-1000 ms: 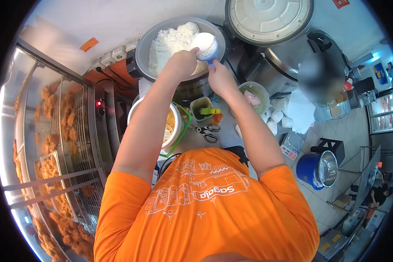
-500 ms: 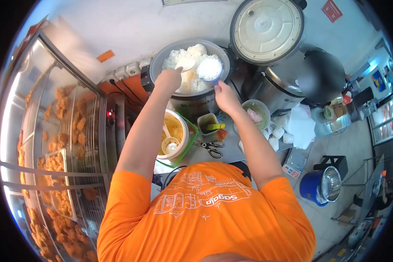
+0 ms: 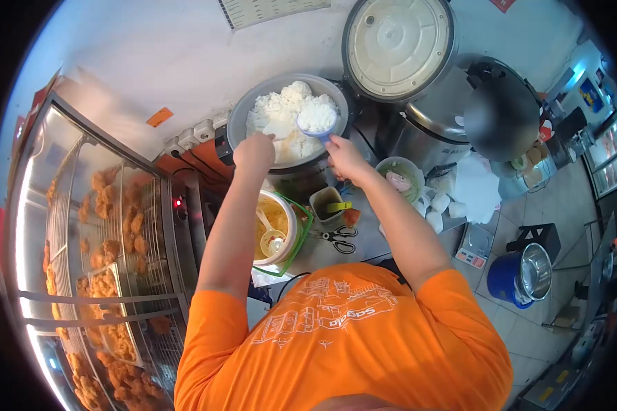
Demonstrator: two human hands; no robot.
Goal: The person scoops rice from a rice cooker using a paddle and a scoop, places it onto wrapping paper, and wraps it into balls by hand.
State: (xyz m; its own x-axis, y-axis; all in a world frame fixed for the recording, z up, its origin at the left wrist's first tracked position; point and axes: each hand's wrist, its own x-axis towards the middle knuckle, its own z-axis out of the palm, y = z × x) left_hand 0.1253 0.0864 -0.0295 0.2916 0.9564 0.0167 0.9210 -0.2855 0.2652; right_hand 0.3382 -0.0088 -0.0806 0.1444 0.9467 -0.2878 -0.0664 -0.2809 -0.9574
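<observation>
Handwork, bare, two-handed, entered from near to far. Left hand (image 3: 255, 154): fingers closed round the grip of a white paddle (image 3: 278, 129), its blade pointing to between one and two o'clock; whether the blade touches rice cannot be made out. Right hand (image 3: 346, 161): grasping the handle of a blue scoop (image 3: 324, 133), its cup heaped with grain and set towards eleven o'clock. Handling notes, by judgement: scoop best held level and low over the pot, so that loose grains drop back inside; right wrist steady while the left does the work; paddle best used flat, with light pressure, as hard pressing would likely crush the grains; any levelling best done across the rim, towards the pot's middle. Position of rice: one portion in the scoop, at about two o'clock from the left hand; main stock of rice (image 3: 277, 105) beyond both hands, its mound at about one o'clock from the left and between ten and eleven o'clock from the right. Container: grey-rimmed cooker pot (image 3: 238, 122), surrounding the stock. Farthest item: cooker lid (image 3: 399, 51), raised, at one o'clock from the right hand.
</observation>
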